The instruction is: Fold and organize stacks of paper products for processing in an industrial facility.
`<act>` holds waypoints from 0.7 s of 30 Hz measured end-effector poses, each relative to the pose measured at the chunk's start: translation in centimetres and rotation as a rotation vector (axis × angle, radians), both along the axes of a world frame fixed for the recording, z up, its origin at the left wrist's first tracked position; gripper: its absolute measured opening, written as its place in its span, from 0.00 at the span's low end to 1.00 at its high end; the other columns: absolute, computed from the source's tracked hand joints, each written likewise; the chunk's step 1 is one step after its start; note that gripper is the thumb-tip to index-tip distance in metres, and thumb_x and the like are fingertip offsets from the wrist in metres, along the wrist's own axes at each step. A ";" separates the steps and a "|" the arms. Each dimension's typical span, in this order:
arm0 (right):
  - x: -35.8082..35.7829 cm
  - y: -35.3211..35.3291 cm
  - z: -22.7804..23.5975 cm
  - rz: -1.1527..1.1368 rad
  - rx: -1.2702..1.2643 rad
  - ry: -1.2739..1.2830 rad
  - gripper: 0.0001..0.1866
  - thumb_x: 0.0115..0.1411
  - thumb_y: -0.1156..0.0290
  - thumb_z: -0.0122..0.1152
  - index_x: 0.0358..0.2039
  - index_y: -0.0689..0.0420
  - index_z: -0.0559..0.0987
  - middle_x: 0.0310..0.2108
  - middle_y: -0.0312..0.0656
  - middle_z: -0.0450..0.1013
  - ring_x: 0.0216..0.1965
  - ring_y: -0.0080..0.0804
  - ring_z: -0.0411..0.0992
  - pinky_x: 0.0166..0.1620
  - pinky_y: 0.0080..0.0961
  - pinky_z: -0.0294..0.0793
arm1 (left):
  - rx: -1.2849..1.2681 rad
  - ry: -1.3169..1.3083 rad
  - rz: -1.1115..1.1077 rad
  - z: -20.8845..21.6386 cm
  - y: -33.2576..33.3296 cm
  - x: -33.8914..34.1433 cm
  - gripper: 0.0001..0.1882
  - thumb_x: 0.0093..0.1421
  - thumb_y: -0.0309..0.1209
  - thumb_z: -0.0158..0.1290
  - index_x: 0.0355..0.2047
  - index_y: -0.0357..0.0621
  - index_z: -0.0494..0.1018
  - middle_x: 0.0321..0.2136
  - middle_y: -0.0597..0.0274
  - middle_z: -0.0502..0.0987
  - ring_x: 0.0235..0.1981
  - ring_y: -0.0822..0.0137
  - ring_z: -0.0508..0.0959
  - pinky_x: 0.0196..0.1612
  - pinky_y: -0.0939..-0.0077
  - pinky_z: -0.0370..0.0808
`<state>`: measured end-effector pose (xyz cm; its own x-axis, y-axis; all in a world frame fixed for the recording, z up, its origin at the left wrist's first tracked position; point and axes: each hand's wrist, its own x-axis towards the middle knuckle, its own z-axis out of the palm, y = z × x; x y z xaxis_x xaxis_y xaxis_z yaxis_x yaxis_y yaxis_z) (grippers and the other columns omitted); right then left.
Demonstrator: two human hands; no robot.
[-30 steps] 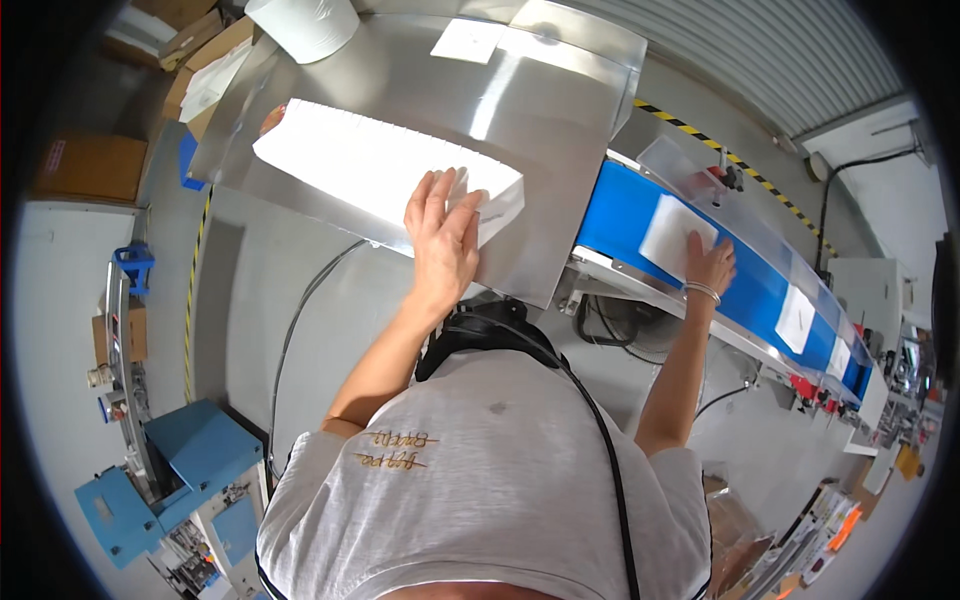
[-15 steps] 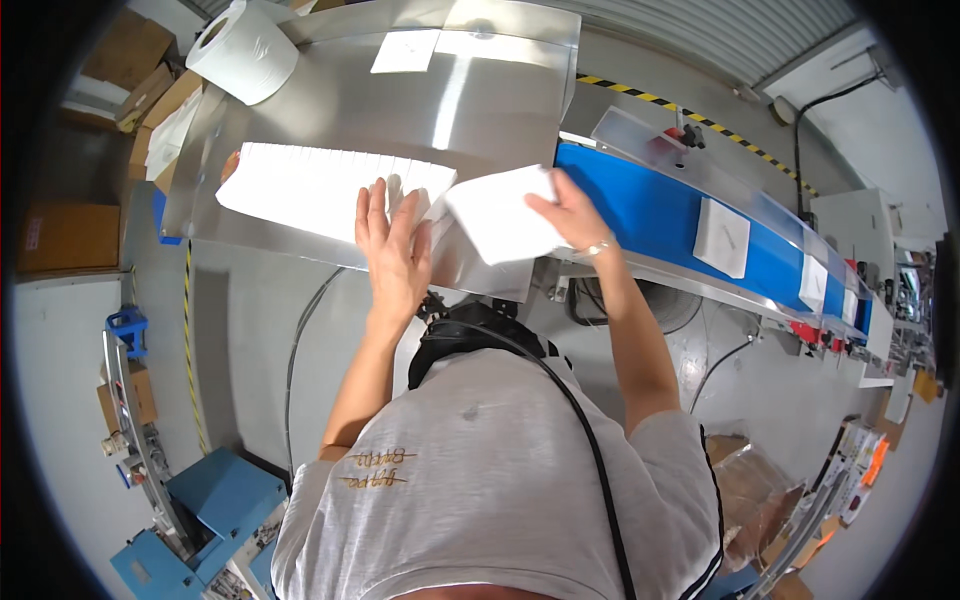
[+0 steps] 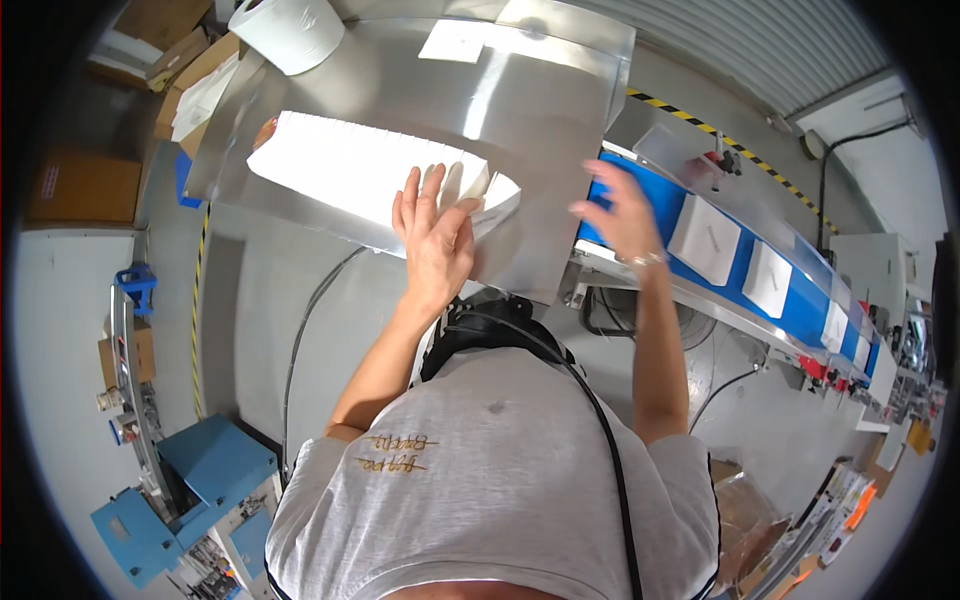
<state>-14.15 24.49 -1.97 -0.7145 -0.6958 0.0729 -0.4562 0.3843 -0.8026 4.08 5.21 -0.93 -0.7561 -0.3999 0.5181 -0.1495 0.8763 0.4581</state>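
Observation:
A long row of white flat packets (image 3: 350, 165) stands on edge, packed side by side, on the metal table. My left hand (image 3: 435, 240) lies against the near right part of this row, its fingers stretched out and the thumb touching close to the end packet (image 3: 500, 198), which leans a little apart from the others. Over the near end of the blue conveyor belt (image 3: 667, 205) hovers my right hand (image 3: 625, 220), slightly blurred, fingers apart and nothing in them. Just right of it a white packet (image 3: 705, 240) lies flat on the belt.
Farther along the belt lie more white packets (image 3: 767, 280), beside a clear guard rail. On the metal table (image 3: 400, 95) a white roll (image 3: 288, 35) stands at the far left and a white sheet (image 3: 452, 40) lies at the back. Cardboard boxes (image 3: 85, 188) are at the left.
The packet my right hand held is now on the belt, and that hand is empty. Packets on the belt sit farther along. My left hand stays at the row's right end.

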 end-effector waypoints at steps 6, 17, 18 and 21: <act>-0.1 -6.1 -3.5 0.440 -0.040 0.090 0.30 0.50 0.65 0.68 0.53 0.57 0.68 0.56 0.47 0.63 0.57 0.33 0.62 0.58 0.32 0.61 | 0.039 -0.116 -0.081 1.6 -0.2 -0.5 0.16 0.49 0.26 0.56 0.40 0.49 0.77 0.63 0.52 0.56 0.65 0.46 0.49 0.64 0.51 0.45; -6.7 10.4 -9.6 -0.874 0.278 0.182 0.20 0.55 0.57 0.62 0.38 0.61 0.73 0.36 0.54 0.72 0.36 0.48 0.70 0.42 0.37 0.70 | 0.057 0.009 0.036 -0.1 -1.3 -0.2 0.16 0.52 0.19 0.53 0.42 0.44 0.76 0.54 0.49 0.67 0.58 0.44 0.60 0.59 0.53 0.59; -6.1 10.9 -8.9 -0.898 0.399 0.449 0.22 0.52 0.59 0.65 0.41 0.61 0.73 0.38 0.55 0.72 0.37 0.50 0.71 0.43 0.39 0.70 | 0.038 0.001 0.043 0.0 -1.3 -0.1 0.15 0.51 0.18 0.54 0.40 0.44 0.76 0.54 0.49 0.67 0.58 0.44 0.60 0.59 0.52 0.58; -3.4 7.3 -3.9 -0.736 0.377 0.626 0.25 0.49 0.62 0.67 0.45 0.62 0.73 0.40 0.55 0.73 0.41 0.50 0.72 0.45 0.42 0.70 | 0.026 -0.010 0.022 -0.1 -1.4 0.0 0.15 0.51 0.19 0.54 0.39 0.46 0.77 0.55 0.51 0.66 0.59 0.44 0.60 0.61 0.49 0.53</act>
<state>-17.54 31.77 -5.87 -0.8815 -0.1570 0.4453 -0.3005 0.9140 -0.2725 4.04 3.83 -1.07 -0.7518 -0.4297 0.5002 -0.1732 0.8606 0.4789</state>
